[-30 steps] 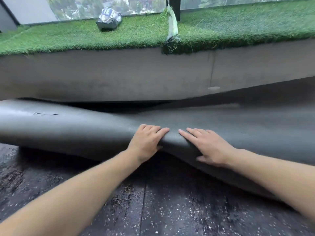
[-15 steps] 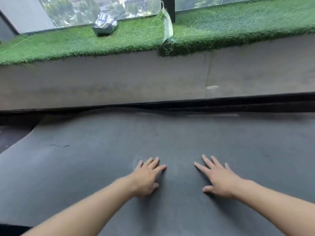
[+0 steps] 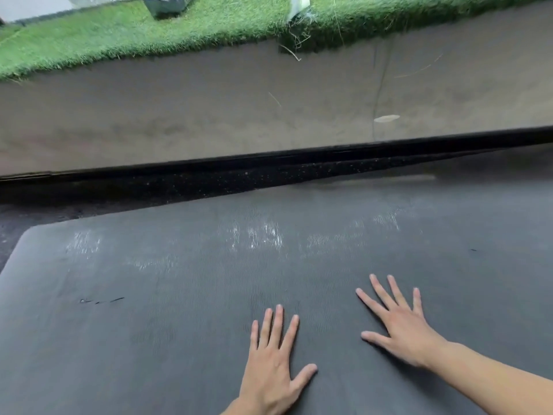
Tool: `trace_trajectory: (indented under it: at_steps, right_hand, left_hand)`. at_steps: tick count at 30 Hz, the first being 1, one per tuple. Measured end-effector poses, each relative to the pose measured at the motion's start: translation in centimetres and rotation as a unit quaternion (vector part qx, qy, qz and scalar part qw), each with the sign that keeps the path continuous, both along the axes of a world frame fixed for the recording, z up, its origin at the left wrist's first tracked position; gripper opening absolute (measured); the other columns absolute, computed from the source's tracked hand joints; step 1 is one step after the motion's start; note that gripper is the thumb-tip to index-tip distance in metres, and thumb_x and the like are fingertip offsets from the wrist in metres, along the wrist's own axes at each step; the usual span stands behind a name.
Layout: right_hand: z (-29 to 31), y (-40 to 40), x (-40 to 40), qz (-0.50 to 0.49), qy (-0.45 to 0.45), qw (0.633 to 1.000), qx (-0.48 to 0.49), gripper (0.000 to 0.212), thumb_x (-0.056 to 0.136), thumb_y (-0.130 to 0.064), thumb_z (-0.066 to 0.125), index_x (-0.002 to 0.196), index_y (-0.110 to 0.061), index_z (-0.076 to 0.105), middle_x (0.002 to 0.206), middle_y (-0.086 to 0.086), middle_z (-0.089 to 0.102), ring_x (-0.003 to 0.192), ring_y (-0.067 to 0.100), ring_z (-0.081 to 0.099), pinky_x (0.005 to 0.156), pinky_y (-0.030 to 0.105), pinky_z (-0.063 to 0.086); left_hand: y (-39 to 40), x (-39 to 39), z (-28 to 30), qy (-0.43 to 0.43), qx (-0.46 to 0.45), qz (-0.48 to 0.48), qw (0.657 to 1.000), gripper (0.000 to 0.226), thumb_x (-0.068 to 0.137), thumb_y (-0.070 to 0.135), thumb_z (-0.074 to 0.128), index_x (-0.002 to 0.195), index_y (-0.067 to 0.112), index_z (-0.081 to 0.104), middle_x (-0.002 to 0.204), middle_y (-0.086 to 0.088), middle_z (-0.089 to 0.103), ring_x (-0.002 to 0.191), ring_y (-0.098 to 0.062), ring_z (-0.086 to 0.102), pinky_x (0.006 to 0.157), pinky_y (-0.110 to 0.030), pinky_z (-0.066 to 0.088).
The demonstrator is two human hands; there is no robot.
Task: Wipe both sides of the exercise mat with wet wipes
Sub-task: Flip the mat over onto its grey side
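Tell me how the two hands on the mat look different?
The left hand keeps its fingers close together, while the right hand spreads its fingers wide. The left hand points straight ahead; the right hand angles toward the left. The right hand reaches farther up the exercise mat than the left hand. Both lie flat and open on the mat, holding nothing.

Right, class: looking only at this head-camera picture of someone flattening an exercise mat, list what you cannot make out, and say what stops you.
- Mat: its right and near ends, cut off by the frame edges; its underside, hidden against the floor.
- Silver packet on the grass ledge: cropped by the top edge, so no label is readable.
- Wet wipes: none in view; the left hand and right hand lie flat and hold nothing.
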State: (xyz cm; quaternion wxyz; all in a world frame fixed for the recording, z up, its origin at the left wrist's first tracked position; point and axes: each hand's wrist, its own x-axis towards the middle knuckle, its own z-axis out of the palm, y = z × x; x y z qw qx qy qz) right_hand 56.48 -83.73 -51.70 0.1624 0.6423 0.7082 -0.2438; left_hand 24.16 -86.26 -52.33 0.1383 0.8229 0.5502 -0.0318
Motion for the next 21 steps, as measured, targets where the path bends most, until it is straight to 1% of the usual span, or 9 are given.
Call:
trace_trajectory:
  at_steps: [3,9,11,12,13,15,17,19,21]
  right_hand:
    - [0.0,-0.4,-0.5,-0.005,-0.004,1.0,-0.005,0.09,0.079,-0.09,0.013,0.153,-0.058,-0.026,0.162,-0.007,-0.047,0.149,0.032,-0.045,0.117,0.068,-0.021]
    - [-1.0,-1.2,-1.1,-0.029,0.005,0.999,0.021,0.088,0.07,-0.09,0.002,0.141,-0.061,-0.039,0.157,-0.008,-0.052,0.143,0.025,-0.051,0.115,0.067,-0.025]
    - [-1.1,-1.6,-1.3,-0.036,-0.019,0.998,0.044,0.092,0.075,-0.089,0.012,0.156,-0.059,-0.019,0.167,-0.002,-0.038,0.152,0.029,-0.037,0.12,0.071,-0.013]
    - [-1.2,-1.5,-1.8,-0.051,-0.025,0.996,0.064,0.094,0.079,-0.086,0.024,0.164,-0.054,0.004,0.175,0.005,-0.019,0.158,0.034,-0.018,0.121,0.071,-0.002]
    - [-1.1,-1.4,-2.9,-0.074,-0.006,0.994,0.078,0.093,0.08,-0.082,0.036,0.165,-0.044,0.026,0.177,0.011,0.004,0.158,0.039,0.004,0.119,0.071,0.009]
    - [-0.9,-0.6,-6.1,-0.067,0.012,0.989,0.135,0.088,0.078,-0.073,0.047,0.156,-0.033,0.045,0.17,0.014,0.032,0.151,0.045,0.029,0.11,0.072,0.017]
    - [-1.4,0.6,-9.0,-0.024,0.019,0.984,0.176,0.083,0.076,-0.067,0.048,0.15,-0.031,0.053,0.167,0.013,0.037,0.153,0.045,0.027,0.105,0.074,0.02]
    - [-2.1,1.5,-9.5,-0.022,0.027,0.982,0.183,0.075,0.08,-0.07,0.044,0.144,-0.034,0.061,0.162,0.008,0.047,0.156,0.042,0.025,0.1,0.076,0.023]
    - [-2.5,1.2,-7.0,-0.037,0.032,0.987,0.156,0.074,0.094,-0.078,0.028,0.14,-0.036,0.067,0.156,0.002,0.055,0.147,0.033,0.038,0.097,0.075,0.026]
  left_hand:
    - [0.1,-0.6,-0.4,-0.005,-0.004,-0.003,1.0,0.089,0.089,0.083,0.033,0.161,0.036,0.008,0.169,0.0,-0.005,0.156,-0.023,-0.008,0.121,-0.053,0.006]
    - [1.3,-1.5,-0.2,0.0,0.005,-0.035,0.999,0.088,0.088,0.085,0.032,0.16,0.04,0.009,0.169,0.002,-0.003,0.156,-0.021,-0.005,0.121,-0.051,0.007]
    - [1.4,-1.5,-0.1,0.0,-0.006,-0.033,0.999,0.09,0.086,0.087,0.035,0.16,0.04,0.012,0.169,0.002,0.0,0.156,-0.022,0.002,0.12,-0.05,0.008]
    - [1.7,-1.2,0.3,-0.003,-0.009,-0.02,1.0,0.091,0.084,0.087,0.036,0.159,0.042,0.014,0.169,0.003,0.001,0.155,-0.023,0.007,0.119,-0.05,0.009]
    - [2.3,-0.5,0.6,-0.009,-0.008,0.004,1.0,0.09,0.083,0.088,0.037,0.159,0.043,0.014,0.169,0.004,0.0,0.155,-0.023,0.009,0.119,-0.049,0.008]
    - [4.2,2.1,1.5,-0.011,-0.009,0.045,0.999,0.087,0.083,0.084,0.036,0.158,0.047,0.01,0.169,0.005,-0.005,0.155,-0.023,0.003,0.119,-0.052,0.003]
    - [6.2,5.1,2.4,0.008,-0.002,0.035,0.999,0.08,0.086,0.076,0.036,0.158,0.047,0.012,0.169,0.001,-0.004,0.155,-0.032,0.0,0.117,-0.06,-0.002]
    - [7.6,6.2,2.9,0.053,-0.059,0.018,0.997,0.075,0.091,0.071,0.03,0.157,0.046,0.005,0.168,0.002,-0.014,0.154,-0.035,-0.012,0.116,-0.066,-0.009]
    - [8.2,3.8,2.8,0.085,-0.087,0.022,0.992,0.073,0.094,0.07,0.025,0.156,0.047,-0.006,0.166,0.006,-0.022,0.153,-0.03,-0.018,0.117,-0.068,-0.007]
